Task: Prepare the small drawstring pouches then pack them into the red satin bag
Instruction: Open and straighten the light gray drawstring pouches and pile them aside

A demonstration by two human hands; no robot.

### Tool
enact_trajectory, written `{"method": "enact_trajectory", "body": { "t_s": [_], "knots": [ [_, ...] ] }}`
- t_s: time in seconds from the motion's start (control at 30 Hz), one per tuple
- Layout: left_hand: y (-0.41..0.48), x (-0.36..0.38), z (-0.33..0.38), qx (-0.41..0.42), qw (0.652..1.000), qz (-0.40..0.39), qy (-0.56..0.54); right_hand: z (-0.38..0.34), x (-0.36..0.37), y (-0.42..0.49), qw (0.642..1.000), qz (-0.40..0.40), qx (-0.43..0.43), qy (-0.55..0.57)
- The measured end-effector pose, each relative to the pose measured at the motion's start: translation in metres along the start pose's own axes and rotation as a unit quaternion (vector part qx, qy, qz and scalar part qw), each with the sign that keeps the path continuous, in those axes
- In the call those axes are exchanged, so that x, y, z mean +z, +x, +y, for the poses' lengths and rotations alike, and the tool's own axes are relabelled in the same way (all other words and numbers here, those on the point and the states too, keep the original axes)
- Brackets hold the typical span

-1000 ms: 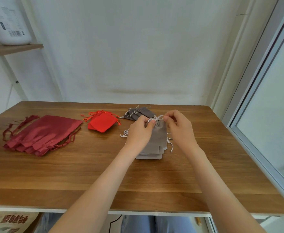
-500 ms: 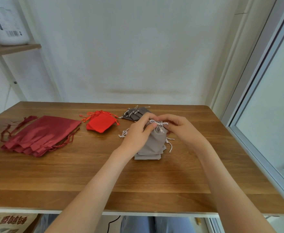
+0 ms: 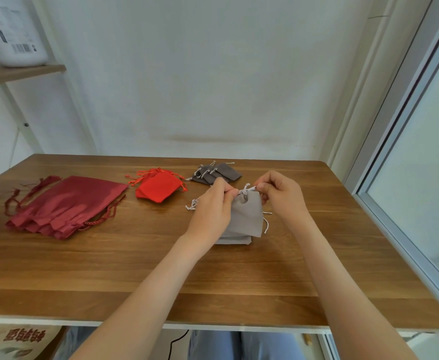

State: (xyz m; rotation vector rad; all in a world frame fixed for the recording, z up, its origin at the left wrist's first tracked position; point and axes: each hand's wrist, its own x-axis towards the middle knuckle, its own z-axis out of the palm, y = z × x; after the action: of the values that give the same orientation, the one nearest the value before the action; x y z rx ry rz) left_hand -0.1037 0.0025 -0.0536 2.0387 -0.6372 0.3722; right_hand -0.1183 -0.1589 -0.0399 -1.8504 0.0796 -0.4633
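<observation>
One light-grey pouch (image 3: 247, 216), its mouth gathered shut, hangs between the left hand (image 3: 210, 211) and right hand (image 3: 280, 196). Each hand pinches its white cord (image 3: 244, 189) above a grey stack (image 3: 235, 240) near the counter's (image 3: 135, 268) middle. Three more piles: dark-grey pouches (image 3: 219, 172) and red pouches (image 3: 158, 188) by the far edge, and red satin bags (image 3: 67, 203) at the left edge. How many lie in each pile cannot be told.
</observation>
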Motion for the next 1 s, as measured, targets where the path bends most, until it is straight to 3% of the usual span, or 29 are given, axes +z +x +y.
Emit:
{"method": "enact_trajectory", "body": {
  "t_s": [0.1,0.37,0.53,0.67,0.77,1.0],
  "knots": [
    [0.002,-0.002,-0.004,-0.017,1.000,-0.003,-0.004,0.001,0.001,0.000,1.000,-0.013,0.009,-0.018],
    [0.022,0.008,0.007,-0.095,0.995,-0.009,-0.033,0.007,-0.014,-0.006,0.981,-0.165,0.082,0.066],
    [0.030,0.025,0.025,-0.132,0.988,-0.075,-0.035,0.016,-0.042,0.001,0.985,-0.032,0.154,0.066],
    [0.036,0.037,0.029,-0.133,0.986,-0.100,0.010,0.035,-0.076,0.009,0.985,0.026,0.171,-0.020],
    [0.040,0.042,0.028,-0.114,0.984,-0.122,0.059,0.051,-0.089,0.010,0.976,0.039,0.178,-0.116],
    [0.042,0.035,0.004,-0.090,0.977,-0.143,0.131,0.064,-0.083,0.013,0.957,0.031,0.185,-0.222]
  ]
}}
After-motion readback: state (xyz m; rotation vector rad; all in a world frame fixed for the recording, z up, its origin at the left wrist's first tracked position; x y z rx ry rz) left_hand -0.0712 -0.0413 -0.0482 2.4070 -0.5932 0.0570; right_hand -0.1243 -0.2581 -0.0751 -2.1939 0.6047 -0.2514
